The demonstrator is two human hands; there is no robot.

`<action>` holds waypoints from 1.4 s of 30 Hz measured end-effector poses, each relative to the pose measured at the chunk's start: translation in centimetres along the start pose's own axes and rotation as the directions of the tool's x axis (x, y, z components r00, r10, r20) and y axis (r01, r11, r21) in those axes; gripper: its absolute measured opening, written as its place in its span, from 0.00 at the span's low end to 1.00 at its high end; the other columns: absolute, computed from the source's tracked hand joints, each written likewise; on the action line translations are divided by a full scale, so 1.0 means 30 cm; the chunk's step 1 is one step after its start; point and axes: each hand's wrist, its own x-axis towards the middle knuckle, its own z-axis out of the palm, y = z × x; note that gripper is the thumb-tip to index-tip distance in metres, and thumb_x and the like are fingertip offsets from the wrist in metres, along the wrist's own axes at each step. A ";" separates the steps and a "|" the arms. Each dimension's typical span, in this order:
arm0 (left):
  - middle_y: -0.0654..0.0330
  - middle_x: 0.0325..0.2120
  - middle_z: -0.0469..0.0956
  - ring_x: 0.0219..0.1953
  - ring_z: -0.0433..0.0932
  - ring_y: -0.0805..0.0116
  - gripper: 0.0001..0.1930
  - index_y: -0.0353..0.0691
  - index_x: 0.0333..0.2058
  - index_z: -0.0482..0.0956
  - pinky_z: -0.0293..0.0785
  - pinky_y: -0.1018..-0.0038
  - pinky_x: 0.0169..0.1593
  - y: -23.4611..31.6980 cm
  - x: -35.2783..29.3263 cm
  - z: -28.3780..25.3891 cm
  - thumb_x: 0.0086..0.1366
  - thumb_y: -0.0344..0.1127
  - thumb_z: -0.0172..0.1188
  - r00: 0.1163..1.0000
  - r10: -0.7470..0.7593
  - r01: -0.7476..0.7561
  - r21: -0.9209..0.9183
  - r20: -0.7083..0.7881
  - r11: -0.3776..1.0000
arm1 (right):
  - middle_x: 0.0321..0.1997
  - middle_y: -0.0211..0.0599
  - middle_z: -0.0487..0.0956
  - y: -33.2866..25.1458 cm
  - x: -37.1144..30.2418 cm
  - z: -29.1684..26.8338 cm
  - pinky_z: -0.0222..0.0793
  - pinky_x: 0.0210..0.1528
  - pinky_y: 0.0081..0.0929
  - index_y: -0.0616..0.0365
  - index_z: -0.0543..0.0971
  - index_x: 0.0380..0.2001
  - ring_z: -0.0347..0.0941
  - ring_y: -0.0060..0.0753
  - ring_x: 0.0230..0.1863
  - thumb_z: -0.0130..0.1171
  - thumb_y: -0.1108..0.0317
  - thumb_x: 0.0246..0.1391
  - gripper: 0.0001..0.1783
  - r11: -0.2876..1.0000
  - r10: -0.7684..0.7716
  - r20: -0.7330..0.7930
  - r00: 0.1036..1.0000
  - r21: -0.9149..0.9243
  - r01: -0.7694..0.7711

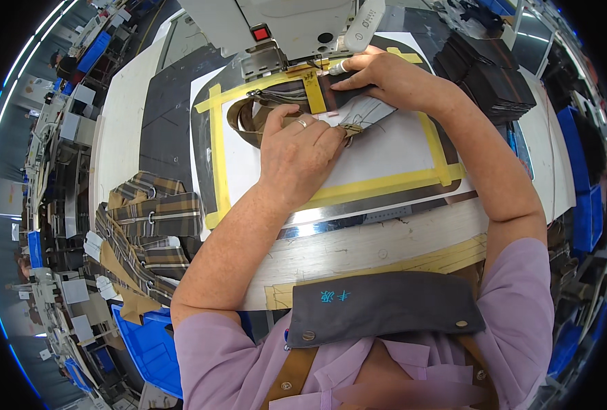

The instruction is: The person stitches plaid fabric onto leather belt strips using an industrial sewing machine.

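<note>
Under the head of a sewing machine lies a dark fabric piece with a grey-white flap. My left hand, a ring on one finger, is closed with its fingertips on the near edge of this work. Beside those fingers a tan and dark fabric strap curls into a loop. My right hand reaches in from the right, thumb and fingers bent round the fabric piece close to the needle area. A pale band circles one fingertip. Part of the work is hidden beneath both hands.
Yellow tape frames the white work surface. Plaid fabric pieces with metal rings hang at the table's left edge. A stack of dark pieces stands at the right. Blue bins are below left and at the right.
</note>
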 end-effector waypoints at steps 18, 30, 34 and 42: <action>0.56 0.50 0.73 0.51 0.73 0.62 0.27 0.39 0.52 0.78 0.60 0.58 0.60 0.015 0.030 -0.019 0.51 0.40 0.62 0.910 -0.241 0.209 0.129 0.337 0.969 | 0.41 0.33 0.84 0.057 0.038 0.030 0.76 0.49 0.32 0.42 0.86 0.47 0.79 0.39 0.38 0.64 0.78 0.44 0.25 0.953 -0.236 -0.056 0.970 -0.210 0.220; 0.55 0.47 0.74 0.53 0.73 0.60 0.26 0.36 0.51 0.77 0.59 0.55 0.63 0.009 0.042 -0.003 0.52 0.40 0.59 0.923 -0.212 0.190 0.101 0.320 0.977 | 0.44 0.36 0.84 0.048 0.054 -0.002 0.77 0.49 0.33 0.40 0.85 0.49 0.80 0.40 0.40 0.64 0.78 0.48 0.24 0.952 -0.154 0.061 0.986 -0.258 0.165; 0.55 0.46 0.74 0.52 0.74 0.60 0.27 0.36 0.52 0.77 0.61 0.57 0.62 0.008 0.047 -0.001 0.52 0.41 0.59 0.901 -0.246 0.220 0.113 0.357 0.969 | 0.45 0.37 0.83 0.043 0.049 -0.009 0.76 0.50 0.35 0.40 0.85 0.49 0.80 0.44 0.41 0.64 0.77 0.48 0.24 0.933 -0.182 0.081 0.980 -0.299 0.198; 0.56 0.46 0.74 0.51 0.74 0.60 0.27 0.37 0.51 0.77 0.62 0.58 0.60 -0.009 0.047 0.009 0.52 0.41 0.59 0.912 -0.231 0.212 0.093 0.339 0.973 | 0.46 0.40 0.82 0.042 0.055 -0.008 0.76 0.51 0.37 0.43 0.85 0.48 0.80 0.50 0.42 0.61 0.82 0.45 0.27 0.945 -0.149 0.094 0.984 -0.278 0.170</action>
